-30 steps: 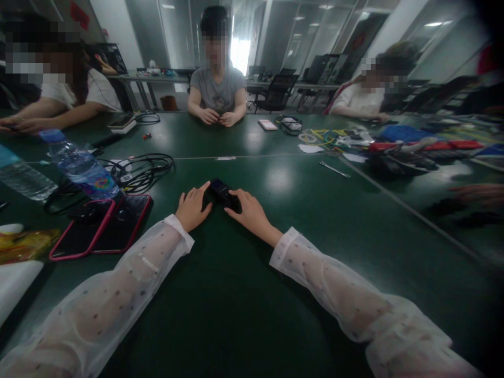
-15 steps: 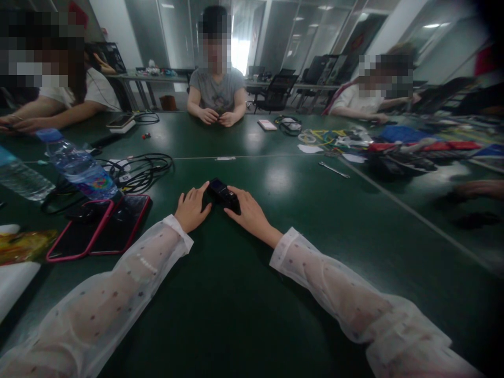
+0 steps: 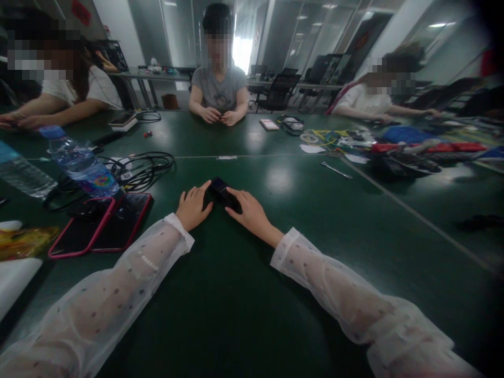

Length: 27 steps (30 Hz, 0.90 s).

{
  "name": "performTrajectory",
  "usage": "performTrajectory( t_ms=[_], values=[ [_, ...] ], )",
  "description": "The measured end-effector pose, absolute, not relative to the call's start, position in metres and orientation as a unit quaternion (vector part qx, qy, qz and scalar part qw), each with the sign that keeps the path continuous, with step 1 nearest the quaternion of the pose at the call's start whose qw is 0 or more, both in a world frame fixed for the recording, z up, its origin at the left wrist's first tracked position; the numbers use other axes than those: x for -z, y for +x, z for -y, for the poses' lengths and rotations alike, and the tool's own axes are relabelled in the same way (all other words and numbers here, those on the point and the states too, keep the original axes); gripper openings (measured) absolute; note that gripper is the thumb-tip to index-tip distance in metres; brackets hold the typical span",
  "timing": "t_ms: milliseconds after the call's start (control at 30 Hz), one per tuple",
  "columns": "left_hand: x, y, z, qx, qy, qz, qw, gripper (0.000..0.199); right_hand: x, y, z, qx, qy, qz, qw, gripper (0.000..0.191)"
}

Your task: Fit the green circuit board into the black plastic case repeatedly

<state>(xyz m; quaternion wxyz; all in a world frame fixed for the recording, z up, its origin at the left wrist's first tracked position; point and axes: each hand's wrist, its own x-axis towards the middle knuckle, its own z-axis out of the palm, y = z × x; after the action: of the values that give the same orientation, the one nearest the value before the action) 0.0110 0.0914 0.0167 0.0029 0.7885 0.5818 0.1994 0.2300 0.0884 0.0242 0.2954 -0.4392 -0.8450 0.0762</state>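
Observation:
A small black device with a screen (image 3: pixel 219 184) lies on the green table in front of me; its exact kind is unclear. My right hand (image 3: pixel 249 209) grips its near right end, thumb along the side and index finger on top. That hand covers part of the device. My left hand (image 3: pixel 194 206) rests at the other end, its index fingertip at the device's upper left edge. Its thumb and fingers are apart. Sheer white sleeves with small dark stars cover both my forearms.
Left of my arm lie two red-rimmed phones (image 3: pixel 123 223), coiled black cables (image 3: pixel 151 167) and a tilted water bottle (image 3: pixel 84 163). A wrench (image 3: pixel 336 169) and a pile of bags and cables (image 3: pixel 409 149) lie to the right. Three people sit around the table.
My right index finger now lies over the pale buttons that showed on the device before. A hand at the right edge has gone out of view. The view has shifted slightly.

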Motion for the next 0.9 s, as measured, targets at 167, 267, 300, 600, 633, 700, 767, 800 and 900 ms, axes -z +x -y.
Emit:
performTrajectory(
  t_ms=[167,267,300,600,633,700,767,800,900],
  values=[
    [-0.0165,0.0109,-0.0926,-0.205,0.789,-0.580,0.007,0.065,-0.0270,0.2291,-0.0879,-0.072,-0.437,0.849,0.286,0.055],
    [-0.0175,0.0115,-0.0910,-0.201,0.788,-0.581,0.004,0.064,-0.0278,0.2289,-0.0870,-0.074,-0.443,0.846,0.288,0.055],
    [-0.0177,0.0116,-0.0903,-0.199,0.788,-0.582,0.001,0.065,-0.0278,0.2290,-0.0867,-0.076,-0.442,0.846,0.289,0.055],
    [-0.0119,0.0100,-0.0914,-0.196,0.778,-0.597,0.005,0.071,-0.0242,0.2314,-0.0874,-0.106,-0.437,0.840,0.302,0.057],
    [-0.0112,0.0100,-0.0919,-0.195,0.777,-0.599,0.004,0.071,-0.0239,0.2317,-0.0877,-0.107,-0.435,0.841,0.303,0.058],
    [-0.0104,0.0103,-0.0924,-0.192,0.776,-0.601,-0.002,0.069,-0.0236,0.2323,-0.0882,-0.108,-0.432,0.841,0.308,0.058],
    [-0.0100,0.0107,-0.0925,-0.190,0.776,-0.601,-0.007,0.068,-0.0239,0.2326,-0.0879,-0.106,-0.431,0.838,0.319,0.058],
    [-0.0099,0.0108,-0.0925,-0.188,0.777,-0.601,-0.008,0.068,-0.0244,0.2326,-0.0873,-0.104,-0.430,0.835,0.327,0.058],
    [-0.0095,0.0108,-0.0923,-0.184,0.778,-0.601,-0.010,0.066,-0.0275,0.2324,-0.0839,-0.101,-0.428,0.822,0.361,0.057]
  ],
)
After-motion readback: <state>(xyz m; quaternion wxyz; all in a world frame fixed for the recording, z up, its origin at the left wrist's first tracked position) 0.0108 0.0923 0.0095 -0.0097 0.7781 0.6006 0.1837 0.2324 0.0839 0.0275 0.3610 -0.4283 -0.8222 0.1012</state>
